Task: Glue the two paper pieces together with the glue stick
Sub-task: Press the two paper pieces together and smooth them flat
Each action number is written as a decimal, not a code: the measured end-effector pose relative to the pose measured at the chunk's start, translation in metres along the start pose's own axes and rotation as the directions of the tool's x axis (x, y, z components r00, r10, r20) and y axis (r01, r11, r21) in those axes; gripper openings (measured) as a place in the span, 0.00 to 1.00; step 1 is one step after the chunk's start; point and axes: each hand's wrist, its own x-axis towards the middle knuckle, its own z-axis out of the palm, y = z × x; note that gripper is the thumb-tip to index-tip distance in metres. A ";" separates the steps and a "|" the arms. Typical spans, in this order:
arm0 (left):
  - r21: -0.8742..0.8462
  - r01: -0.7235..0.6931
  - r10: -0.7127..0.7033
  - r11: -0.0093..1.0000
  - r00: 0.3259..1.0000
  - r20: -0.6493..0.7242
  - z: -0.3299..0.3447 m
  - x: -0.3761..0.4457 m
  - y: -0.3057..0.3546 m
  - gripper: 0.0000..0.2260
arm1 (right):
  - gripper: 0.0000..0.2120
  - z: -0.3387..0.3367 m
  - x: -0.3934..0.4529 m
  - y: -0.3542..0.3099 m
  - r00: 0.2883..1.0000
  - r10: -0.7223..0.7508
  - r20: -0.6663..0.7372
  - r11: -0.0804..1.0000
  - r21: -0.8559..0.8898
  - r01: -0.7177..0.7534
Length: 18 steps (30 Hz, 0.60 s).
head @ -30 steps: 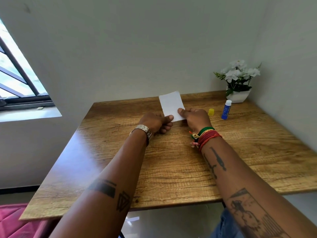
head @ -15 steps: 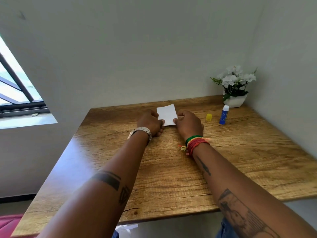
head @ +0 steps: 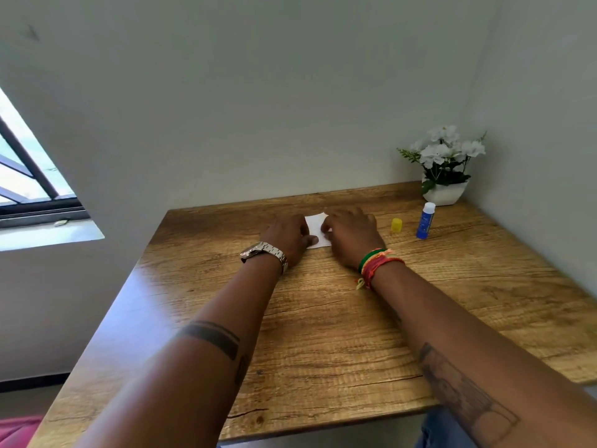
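Both the left hand [head: 288, 235] and the right hand [head: 350, 234] press flat-fingered on the white paper [head: 317, 228] lying on the table [head: 323, 334], apparently bonding the pieces, so next likely comes recapping the open glue stick [head: 425, 220] nearby.

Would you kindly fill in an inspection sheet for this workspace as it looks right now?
Surface: wooden table, bare wood in front.
Job's things: white paper flat on the table; glue stick upright, uncapped; yellow cap beside it.
Clutter: potted white flowers in the far right corner.
Hands: left hand and right hand rest on the paper's edges.
Cables: nothing seen.
Surroundings: plain walls; window at left.
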 end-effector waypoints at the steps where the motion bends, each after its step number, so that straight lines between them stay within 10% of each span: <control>1: -0.018 -0.001 0.001 1.000 1.000 0.002 0.003 0.001 -0.003 0.11 | 0.21 0.001 0.002 0.004 0.996 -0.047 0.075 0.998 0.034 0.045; 5: 0.008 -0.023 0.023 1.000 0.998 0.058 0.010 0.004 -0.012 0.25 | 0.31 -0.001 0.012 0.016 0.952 -0.018 0.304 0.991 0.128 -0.022; 18: 0.109 -0.060 0.047 0.992 0.991 0.124 0.013 0.001 -0.014 0.27 | 0.41 0.009 0.008 0.010 0.949 0.112 0.295 0.991 0.043 -0.131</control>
